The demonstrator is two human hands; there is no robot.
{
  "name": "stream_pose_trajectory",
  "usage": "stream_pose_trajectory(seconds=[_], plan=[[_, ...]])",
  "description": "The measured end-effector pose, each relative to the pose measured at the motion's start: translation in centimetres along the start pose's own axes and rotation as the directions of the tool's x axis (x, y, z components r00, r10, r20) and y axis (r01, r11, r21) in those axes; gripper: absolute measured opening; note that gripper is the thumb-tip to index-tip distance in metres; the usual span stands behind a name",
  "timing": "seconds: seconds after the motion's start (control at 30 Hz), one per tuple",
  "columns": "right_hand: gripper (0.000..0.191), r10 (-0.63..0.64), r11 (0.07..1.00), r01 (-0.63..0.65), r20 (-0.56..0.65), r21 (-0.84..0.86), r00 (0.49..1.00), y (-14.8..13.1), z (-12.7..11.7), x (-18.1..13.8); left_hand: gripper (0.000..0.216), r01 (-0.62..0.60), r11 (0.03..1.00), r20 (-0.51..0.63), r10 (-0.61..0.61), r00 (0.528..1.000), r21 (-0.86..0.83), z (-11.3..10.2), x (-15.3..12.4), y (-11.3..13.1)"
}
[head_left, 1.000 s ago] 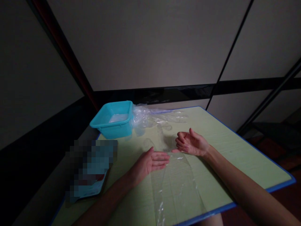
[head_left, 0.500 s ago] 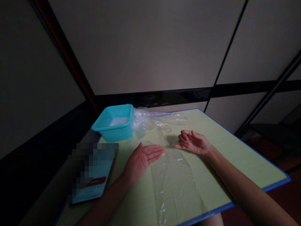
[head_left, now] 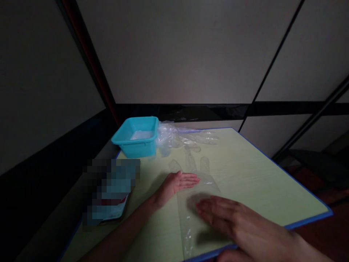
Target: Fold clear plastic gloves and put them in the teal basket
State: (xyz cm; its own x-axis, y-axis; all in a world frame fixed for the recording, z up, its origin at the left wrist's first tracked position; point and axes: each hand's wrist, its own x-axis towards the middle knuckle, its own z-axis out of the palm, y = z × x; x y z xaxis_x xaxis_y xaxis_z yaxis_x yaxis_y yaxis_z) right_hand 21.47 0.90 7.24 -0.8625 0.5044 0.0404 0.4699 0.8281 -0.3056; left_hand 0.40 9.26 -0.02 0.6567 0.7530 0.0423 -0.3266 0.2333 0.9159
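A long, clear disposable plastic glove lies flat on the table, its fingers pointing away from me and its cuff toward the near edge. My left hand rests across the palm area of the glove, fingers straight and together, holding nothing. Closer to me, my right hand hovers over the cuff part with its fingers stretched out, slightly blurred. It covers part of the cuff, and I cannot tell whether its fingertips touch the film.
A turquoise plastic basin with something white inside stands at the far left. Beside it lies a heap of crumpled clear plastic gloves. A partly pixelated tablet-like object lies at the left. The yellow-green table has a blue edge.
My right hand has come back toward me, from the glove's finger end to above its cuff, and its curled fingers have straightened. My left hand has shifted slightly right.
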Motion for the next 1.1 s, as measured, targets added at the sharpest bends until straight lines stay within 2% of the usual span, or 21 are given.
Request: stream_pose_trajectory(seconds=[0.07, 0.2, 0.3, 0.43, 0.8, 0.9, 1.0, 1.1], plan=[[0.059, -0.043, 0.993, 0.046, 0.028, -0.106, 0.999, -0.4, 1.8, -0.1, 0.061, 0.009, 1.000, -0.014, -0.009, 1.000, 0.000, 0.1, 0.0, 0.0], [0.064, -0.066, 0.968, 0.057, -0.027, -0.243, 0.997, 0.0, 5.3, 0.2, 0.063, 0.014, 1.000, -0.025, -0.014, 1.000, 0.020, 0.1, -0.2, 0.2], [0.067, -0.091, 0.963, 0.066, -0.086, -0.261, 0.992, 0.2, 7.0, 0.3, 0.063, 0.003, 0.999, -0.021, -0.003, 1.000, 0.034, 0.0, -0.3, 0.3], [0.067, -0.089, 0.968, 0.059, -0.113, -0.244, 0.990, 0.0, 7.9, 0.2, 0.062, 0.000, 0.999, -0.003, 0.000, 1.000, 0.041, 0.0, -0.4, 0.3], [0.057, -0.074, 0.976, 0.060, -0.060, -0.208, 0.995, -0.7, 7.5, 0.3, 0.063, 0.005, 0.989, 0.018, -0.008, 1.000, 0.147, 0.4, -0.5, -0.4], [0.048, -0.035, 0.991, 0.035, -0.002, -0.128, 0.999, -1.1, 5.8, 0.8, 0.066, 0.011, 0.988, 0.016, -0.014, 1.000, 0.155, 0.5, -0.5, -0.4], [0.044, 0.049, 0.999, -0.051, 0.074, 0.019, 0.996, -1.6, 3.1, 1.2, 0.066, 0.025, 0.989, 0.012, -0.027, 1.000, 0.146, 0.5, -0.5, -0.2], [0.038, 0.127, 0.978, -0.133, 0.052, 0.160, 0.991, -1.7, 0.8, 1.4, 0.065, 0.045, 0.991, 0.000, -0.046, 0.999, 0.122, 0.6, -0.6, -0.1]])
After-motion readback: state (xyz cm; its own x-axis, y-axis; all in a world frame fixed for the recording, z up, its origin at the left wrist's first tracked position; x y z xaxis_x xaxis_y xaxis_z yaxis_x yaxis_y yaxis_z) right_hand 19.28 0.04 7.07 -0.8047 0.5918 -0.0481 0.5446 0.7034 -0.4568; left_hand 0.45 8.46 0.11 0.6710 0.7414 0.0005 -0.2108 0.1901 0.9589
